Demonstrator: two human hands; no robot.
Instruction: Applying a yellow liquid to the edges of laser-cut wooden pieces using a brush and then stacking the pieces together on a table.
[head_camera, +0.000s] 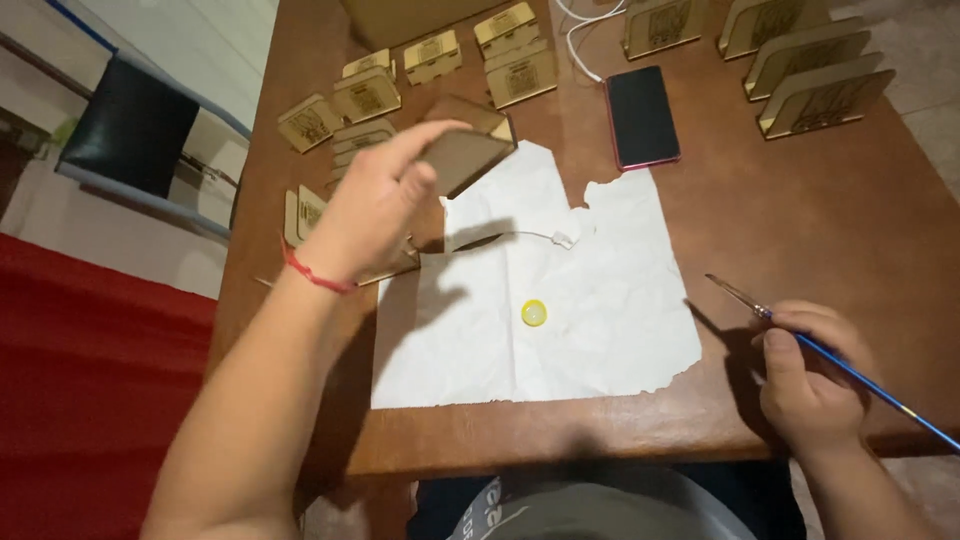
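Wooden holder (468, 150) (small, laser-cut) hangs above the torn white paper (600, 300), gripped by the left hand (370, 215), while the right hand (810, 375), closed round a blue paintbrush (850, 370), rests nearby—probably a gluing or painting step, needing brush brought to wood.
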